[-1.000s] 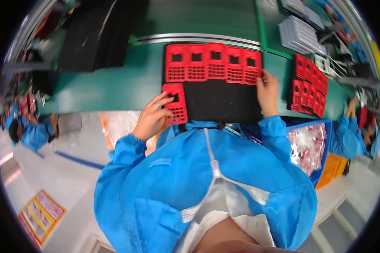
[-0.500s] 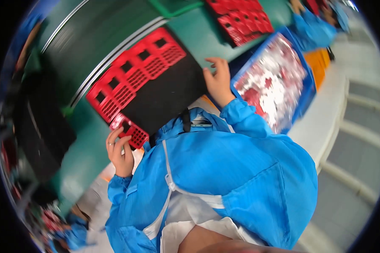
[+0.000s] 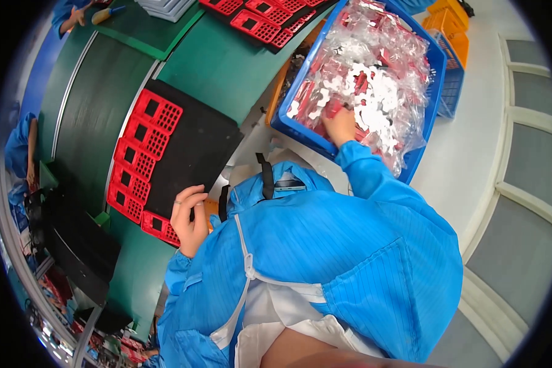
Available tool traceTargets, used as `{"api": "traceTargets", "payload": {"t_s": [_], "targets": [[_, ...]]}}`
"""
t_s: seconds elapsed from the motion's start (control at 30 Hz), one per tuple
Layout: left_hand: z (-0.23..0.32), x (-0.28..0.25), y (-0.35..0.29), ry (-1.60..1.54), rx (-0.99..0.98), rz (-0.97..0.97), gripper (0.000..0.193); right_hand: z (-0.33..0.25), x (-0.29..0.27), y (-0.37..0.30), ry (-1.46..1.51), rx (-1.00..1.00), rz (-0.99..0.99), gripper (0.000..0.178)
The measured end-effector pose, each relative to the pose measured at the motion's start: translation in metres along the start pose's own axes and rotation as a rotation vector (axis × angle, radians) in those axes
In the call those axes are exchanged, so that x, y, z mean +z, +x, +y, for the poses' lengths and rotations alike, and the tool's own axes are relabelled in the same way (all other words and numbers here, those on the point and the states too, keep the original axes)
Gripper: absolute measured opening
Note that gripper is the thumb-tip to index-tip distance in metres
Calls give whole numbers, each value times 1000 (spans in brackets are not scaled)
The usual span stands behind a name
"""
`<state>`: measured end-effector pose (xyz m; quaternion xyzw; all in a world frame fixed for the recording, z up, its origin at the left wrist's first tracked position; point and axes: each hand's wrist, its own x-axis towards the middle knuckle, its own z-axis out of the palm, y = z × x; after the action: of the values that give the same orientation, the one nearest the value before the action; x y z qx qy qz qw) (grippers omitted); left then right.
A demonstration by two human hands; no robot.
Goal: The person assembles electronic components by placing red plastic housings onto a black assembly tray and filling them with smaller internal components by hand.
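My right hand [image 3: 340, 127] reaches into a blue plastic bin [image 3: 300, 131] on the right, its fingers closed among clear plastic bags [image 3: 374, 67] with red pieces inside. Something reddish shows at its fingertips, too blurred to make out. My left hand [image 3: 189, 222] is at the near edge of a black mat [image 3: 193, 132], fingers loosely bent and apart, holding nothing. Right beside it lies a red plastic casing [image 3: 159, 227] with a square window and a grid of holes. Several more such red casings [image 3: 132, 161] lie in a row along the mat's left side.
The mat rests on a green table [image 3: 218, 70] beside a dark conveyor belt [image 3: 92, 116]. A second set of red casings [image 3: 260, 24] lies at the far side. Yellow crates [image 3: 451, 27] stand behind the bin. Another person's arm [image 3: 30, 147] shows at the far left.
My right hand has left the mat's edge and gone right into the blue bin. My left hand has come off the nearest casing. The view has turned toward the bin.
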<state>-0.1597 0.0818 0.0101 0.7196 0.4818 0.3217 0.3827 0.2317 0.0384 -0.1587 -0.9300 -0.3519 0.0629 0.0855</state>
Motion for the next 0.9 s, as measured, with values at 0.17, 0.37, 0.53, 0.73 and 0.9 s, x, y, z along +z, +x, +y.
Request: {"api": "traceTargets", "payload": {"t_s": [0.17,0.37,0.53,0.73,0.9], "targets": [[34,77,21,-197,-47,-60,14,6,-16,36,299,-14,-341,47],[58,189,80,-787,-454,-512,51,19,-102,46,1568,175,-583,55],[89,233,112,-1128,-925,-787,60,-9,-124,30,1470,41,-129,13],[87,233,113,-938,-770,-908,53,9,-136,53,1335,2,10,29],[91,224,113,-800,-741,-771,60,19,-127,70,1237,-68,-327,24]]}}
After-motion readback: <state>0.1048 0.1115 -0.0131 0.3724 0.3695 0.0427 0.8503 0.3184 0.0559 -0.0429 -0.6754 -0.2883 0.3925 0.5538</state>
